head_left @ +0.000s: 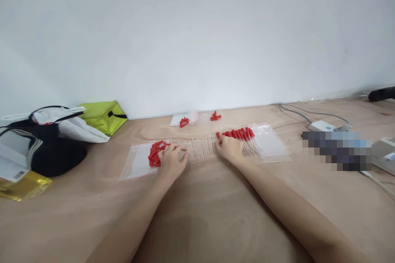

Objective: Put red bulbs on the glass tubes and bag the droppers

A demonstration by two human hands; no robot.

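Note:
My left hand (173,161) rests beside a heap of red rubber bulbs (155,157), its fingers loosely bent and the thumb apart; nothing shows in it. The heap lies on a clear zip bag (135,162). My right hand (230,148) is closed in a pinch on a thin dropper, whose red bulb (218,135) pokes out above the fingers. Between the hands, slim clear tubes (200,149) lie side by side in a row. To the right, several droppers with red bulbs (242,133) lie partly on another zip bag (273,144).
Near the wall are two small bags with red bulbs (184,122) on them. At left stand a lime-green pouch (100,117), a white bag (77,125), a black cap (58,158) and a gold packet (27,189). A power strip (322,126) with cables sits at right.

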